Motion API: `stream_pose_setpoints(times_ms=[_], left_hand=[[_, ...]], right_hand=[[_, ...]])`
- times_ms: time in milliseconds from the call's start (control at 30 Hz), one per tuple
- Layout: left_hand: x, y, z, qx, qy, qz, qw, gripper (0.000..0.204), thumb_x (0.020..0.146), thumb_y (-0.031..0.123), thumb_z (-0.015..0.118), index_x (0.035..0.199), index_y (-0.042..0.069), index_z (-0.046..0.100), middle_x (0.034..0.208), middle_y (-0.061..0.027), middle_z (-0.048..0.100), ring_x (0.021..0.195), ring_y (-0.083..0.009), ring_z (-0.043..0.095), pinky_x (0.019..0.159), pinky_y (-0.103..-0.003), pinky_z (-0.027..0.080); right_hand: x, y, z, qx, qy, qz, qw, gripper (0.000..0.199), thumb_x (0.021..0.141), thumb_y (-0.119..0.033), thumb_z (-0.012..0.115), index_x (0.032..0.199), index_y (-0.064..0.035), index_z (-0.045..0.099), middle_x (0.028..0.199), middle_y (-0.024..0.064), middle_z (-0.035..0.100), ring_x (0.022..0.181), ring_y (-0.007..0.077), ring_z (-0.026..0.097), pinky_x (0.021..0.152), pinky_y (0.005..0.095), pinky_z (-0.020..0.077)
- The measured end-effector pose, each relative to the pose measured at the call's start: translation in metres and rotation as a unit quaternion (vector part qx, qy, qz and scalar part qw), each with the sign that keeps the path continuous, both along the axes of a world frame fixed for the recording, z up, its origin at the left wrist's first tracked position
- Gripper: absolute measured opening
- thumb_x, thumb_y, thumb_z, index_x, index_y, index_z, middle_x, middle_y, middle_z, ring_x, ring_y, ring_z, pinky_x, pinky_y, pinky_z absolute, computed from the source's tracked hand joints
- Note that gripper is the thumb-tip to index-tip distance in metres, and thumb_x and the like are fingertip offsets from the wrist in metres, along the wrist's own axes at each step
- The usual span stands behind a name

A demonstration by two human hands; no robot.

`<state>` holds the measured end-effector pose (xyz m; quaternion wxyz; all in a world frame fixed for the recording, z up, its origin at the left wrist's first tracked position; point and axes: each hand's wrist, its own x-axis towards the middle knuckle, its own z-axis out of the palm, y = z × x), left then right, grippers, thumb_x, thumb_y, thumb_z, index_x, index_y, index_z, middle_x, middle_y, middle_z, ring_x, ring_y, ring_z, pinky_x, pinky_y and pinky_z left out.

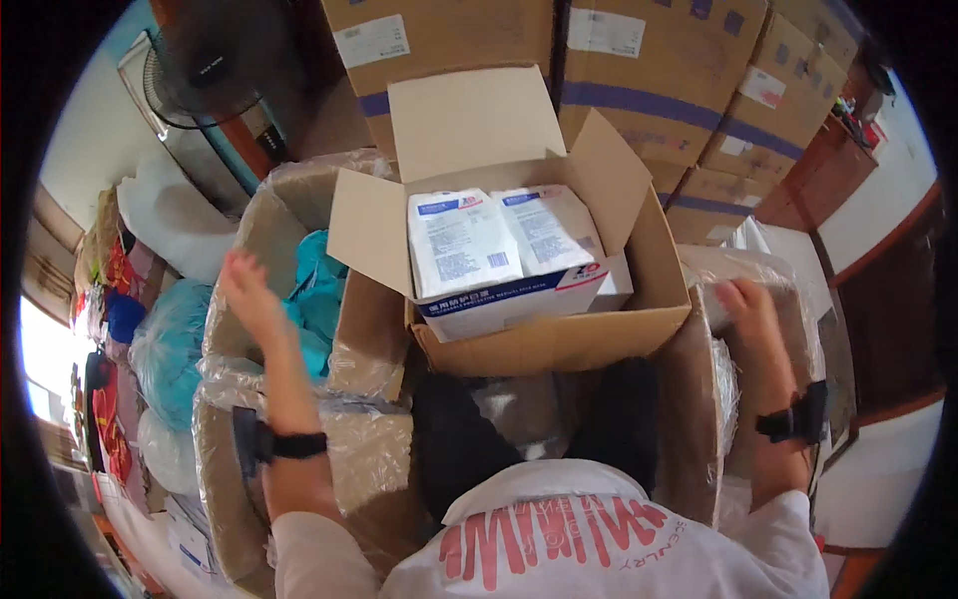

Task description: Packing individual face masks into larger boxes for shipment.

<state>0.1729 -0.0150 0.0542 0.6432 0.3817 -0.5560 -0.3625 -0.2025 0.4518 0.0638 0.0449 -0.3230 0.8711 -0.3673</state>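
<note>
Landmark: open cardboard box [544, 334], centre, flaps up.

- Left hand [249, 290]: left of box, fingers spread, empty, above plastic-wrapped carton [299, 419] holding teal bags [317, 285]. No contact with box visible.
- Right hand [750, 311]: right of box, flat on second plastic-wrapped carton [718, 399], gripping nothing.
- Hands well apart, box between them; right hand nearer box wall.
- Inside box: two white packets [499, 240] side by side, long axis running away from person.
- Beyond box: stacked brown cartons [659, 70].
- Far left of box: fan [215, 60].
</note>
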Motion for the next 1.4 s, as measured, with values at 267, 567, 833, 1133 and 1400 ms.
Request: stream_pose_setpoints(times_ms=[267, 567, 833, 1133, 1400], left_hand=[[-0.082, 0.129, 0.016, -0.333, -0.455, -0.186, 0.805, 0.039, 0.080, 0.033, 0.058, 0.108, 0.007, 0.059, 0.115, -0.0155, 0.054, 0.117, -0.0305, 0.041, 0.101, -0.050, 0.020], [-0.080, 0.127, -0.004, -0.249, -0.562, -0.204, 0.762, 0.050, 0.079, 0.044, 0.055, 0.113, 0.007, 0.056, 0.120, -0.0218, 0.049, 0.122, -0.0350, 0.034, 0.102, -0.052, 0.012], [-0.081, 0.126, -0.013, -0.283, -0.526, -0.178, 0.782, 0.049, 0.076, 0.042, 0.059, 0.109, 0.006, 0.058, 0.113, -0.0200, 0.053, 0.118, -0.0343, 0.037, 0.101, -0.052, 0.015], [-0.081, 0.127, -0.014, -0.283, -0.528, -0.177, 0.781, 0.050, 0.076, 0.044, 0.058, 0.109, 0.006, 0.058, 0.113, -0.0197, 0.053, 0.119, -0.0341, 0.036, 0.101, -0.051, 0.015], [-0.081, 0.125, -0.018, -0.248, -0.531, -0.190, 0.788, 0.051, 0.081, 0.048, 0.051, 0.110, 0.006, 0.058, 0.119, -0.0212, 0.050, 0.122, -0.0333, 0.034, 0.102, -0.051, 0.012]], right_hand=[[0.085, -0.221, 0.009, 0.043, 0.085, 0.247, 0.964, 0.038, 0.082, -0.029, 0.057, 0.102, 0.0023, 0.056, 0.103, 0.0184, 0.057, 0.092, 0.0283, 0.056, 0.081, 0.0344, 0.0444], [0.039, -0.254, -0.018, 0.237, 0.031, 0.065, 0.969, 0.093, 0.067, -0.049, 0.067, 0.127, 0.0102, 0.028, 0.130, 0.0274, 0.035, 0.117, 0.0356, 0.042, 0.097, 0.0368, 0.0357], [0.049, -0.248, -0.001, 0.059, 0.094, 0.052, 0.992, 0.061, 0.077, -0.020, 0.062, 0.126, 0.0036, 0.035, 0.110, 0.0240, 0.052, 0.103, 0.0381, 0.051, 0.085, 0.0410, 0.0430], [0.065, -0.241, 0.004, -0.220, -0.149, 0.031, 0.964, 0.044, 0.081, -0.018, 0.059, 0.116, 0.0054, 0.048, 0.097, 0.0200, 0.061, 0.084, 0.0255, 0.060, 0.075, 0.0327, 0.0458], [0.049, -0.223, -0.003, -0.226, -0.222, 0.074, 0.946, 0.029, 0.084, -0.016, 0.054, 0.102, 0.0061, 0.054, 0.087, 0.0083, 0.061, 0.077, 0.0123, 0.055, 0.068, 0.0268, 0.0445]])
